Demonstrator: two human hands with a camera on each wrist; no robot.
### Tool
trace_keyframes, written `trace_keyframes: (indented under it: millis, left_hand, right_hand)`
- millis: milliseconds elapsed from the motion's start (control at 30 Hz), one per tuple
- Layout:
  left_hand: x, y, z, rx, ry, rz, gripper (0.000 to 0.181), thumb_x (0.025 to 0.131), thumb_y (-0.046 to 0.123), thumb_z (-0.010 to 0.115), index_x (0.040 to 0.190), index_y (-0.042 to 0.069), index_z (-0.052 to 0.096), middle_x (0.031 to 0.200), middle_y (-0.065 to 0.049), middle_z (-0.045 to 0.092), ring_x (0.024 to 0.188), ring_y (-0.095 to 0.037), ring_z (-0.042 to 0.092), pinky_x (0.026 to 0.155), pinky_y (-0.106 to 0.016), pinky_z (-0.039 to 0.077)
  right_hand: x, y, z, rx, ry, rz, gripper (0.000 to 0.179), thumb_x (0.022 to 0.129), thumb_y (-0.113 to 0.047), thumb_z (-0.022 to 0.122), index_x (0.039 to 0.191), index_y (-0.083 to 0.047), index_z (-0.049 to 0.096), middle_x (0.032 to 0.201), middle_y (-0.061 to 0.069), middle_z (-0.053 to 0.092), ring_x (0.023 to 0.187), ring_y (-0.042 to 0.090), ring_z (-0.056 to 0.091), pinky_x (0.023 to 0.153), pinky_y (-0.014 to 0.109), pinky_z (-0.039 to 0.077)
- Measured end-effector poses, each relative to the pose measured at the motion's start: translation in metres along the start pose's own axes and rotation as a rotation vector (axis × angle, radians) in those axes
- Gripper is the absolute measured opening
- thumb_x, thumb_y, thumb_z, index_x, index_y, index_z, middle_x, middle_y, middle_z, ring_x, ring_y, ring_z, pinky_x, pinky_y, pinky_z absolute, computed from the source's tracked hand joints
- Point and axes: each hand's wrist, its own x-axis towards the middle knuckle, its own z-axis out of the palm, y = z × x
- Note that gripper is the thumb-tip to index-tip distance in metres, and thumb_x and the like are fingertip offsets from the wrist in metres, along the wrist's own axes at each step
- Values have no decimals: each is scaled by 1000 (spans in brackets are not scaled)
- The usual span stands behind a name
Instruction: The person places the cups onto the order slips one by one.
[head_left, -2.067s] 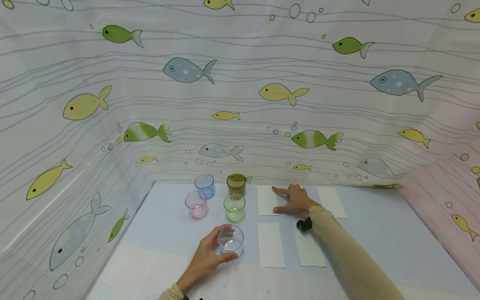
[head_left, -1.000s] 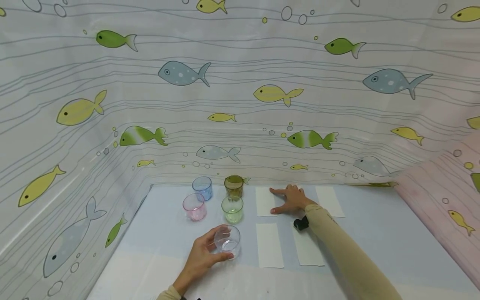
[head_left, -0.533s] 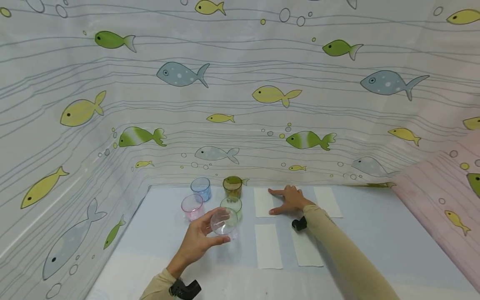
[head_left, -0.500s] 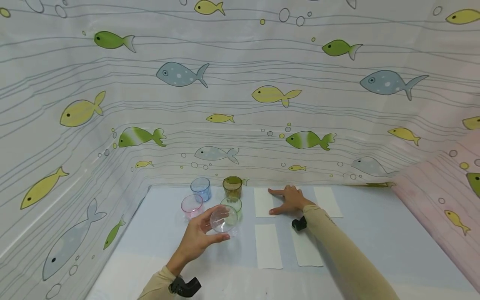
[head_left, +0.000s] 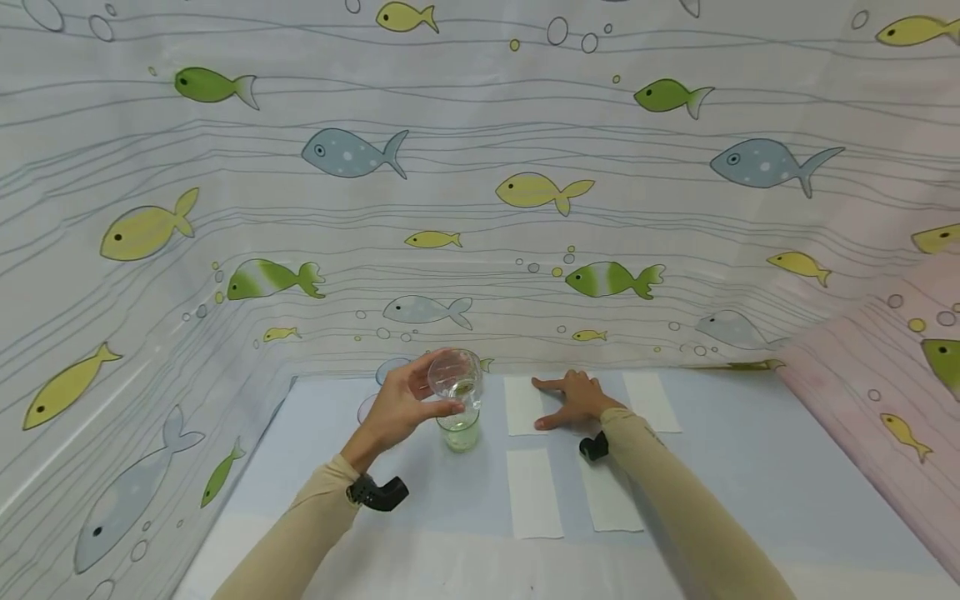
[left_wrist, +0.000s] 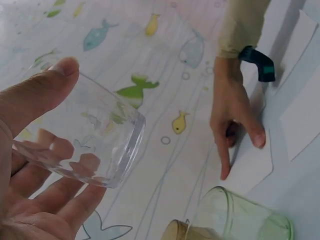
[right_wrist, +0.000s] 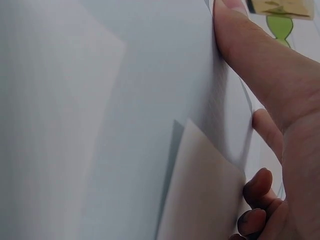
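Note:
My left hand (head_left: 393,410) grips a clear glass (head_left: 453,371) between thumb and fingers, raised above the table. Below it stands a green glass (head_left: 459,437). Behind the clear glass a brown glass is mostly hidden; part of that brown glass (left_wrist: 175,231) shows in the left wrist view. A blue glass (head_left: 390,368) and a pink glass (head_left: 364,408) stand to the left, largely covered by my left hand. My right hand (head_left: 579,400) rests at the back white paper strip (head_left: 519,410), with its index finger and thumb stretched out on the strip's right side.
Two more white strips lie nearer me, a left front strip (head_left: 534,493) and a right front strip (head_left: 613,500) partly under the right arm. Another strip (head_left: 651,402) lies right of my right hand. A fish-patterned sheet (head_left: 465,267) encloses the table's back and sides.
My left hand has lifted the clear glass off the table and carried it away from me, to above the green glass. My right hand stays on the paper strip.

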Motion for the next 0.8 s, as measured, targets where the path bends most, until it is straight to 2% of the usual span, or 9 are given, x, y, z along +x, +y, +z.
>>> trace_keyframes:
  millis: [133, 233, 567, 800]
  left_hand:
    - [21, -2, 0, -49, -23, 11, 80, 84, 3, 88, 155, 10, 53, 149, -16, 64, 135, -39, 64, 114, -42, 53]
    - [35, -7, 1, -111, -49, 11, 77, 86, -2, 85, 155, 7, 52, 152, -20, 60, 138, -43, 60, 115, -42, 52]
    - [72, -27, 11, -224, -99, -70, 69, 90, -4, 81, 152, 7, 54, 156, -27, 53, 145, -49, 51, 110, -36, 56]
    - [94, -40, 28, -201, -110, -109, 71, 87, -1, 84, 152, 8, 55, 154, -18, 59, 144, -38, 56, 111, -43, 55]
  right_hand:
    - [-1, -2, 1, 3, -5, 0, 98, 73, -65, 90, 158, -33, 51, 120, 16, 54, 97, 25, 40, 78, 37, 28]
    - [-1, -3, 2, -11, -4, -2, 98, 74, -65, 90, 158, -34, 51, 116, 14, 53, 97, 24, 39, 78, 36, 28]
    - [-3, -5, 1, -9, 19, 3, 96, 72, -64, 91, 155, -35, 54, 122, 18, 56, 101, 25, 42, 83, 39, 34]
    - [-1, -1, -1, 11, 18, 23, 96, 71, -67, 91, 155, -37, 54, 125, 18, 55, 102, 26, 43, 86, 42, 36]
